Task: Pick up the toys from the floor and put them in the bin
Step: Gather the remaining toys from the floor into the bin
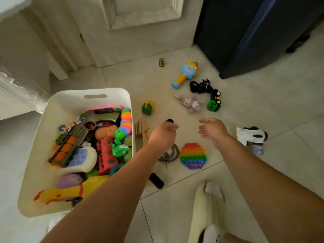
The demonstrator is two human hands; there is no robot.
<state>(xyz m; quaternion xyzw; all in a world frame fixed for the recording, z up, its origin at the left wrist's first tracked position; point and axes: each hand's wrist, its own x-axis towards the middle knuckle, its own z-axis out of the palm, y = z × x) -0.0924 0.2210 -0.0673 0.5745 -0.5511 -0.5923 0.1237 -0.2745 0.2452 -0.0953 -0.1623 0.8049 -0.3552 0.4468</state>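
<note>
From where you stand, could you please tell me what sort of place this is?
Probably a room in a home: a tiled floor, a panelled door, and a full toy bin with a plush lying nearby.

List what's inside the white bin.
Piled toys: rainbow slug, toy gun, red bus, yellow chicken. Whatever lies under them is covered; a forearm hides the near right corner.

setting: home interior, a room with a child's things in it. evidence:
- pale tiled floor (263, 106) with grout lines.
- cream panelled door (140, 23) with moulded frame at the far side.
- tall dark blue furniture (254, 32) right of the door; kind not clear.
- white plastic bin (78, 97) with cut-out handle, packed with mixed toys.
- more toys loose on the floor: rainbow pop pad (192, 156), plush rabbit (190, 102), blue and yellow rattle (185, 73), small toy car (161, 62).
</note>
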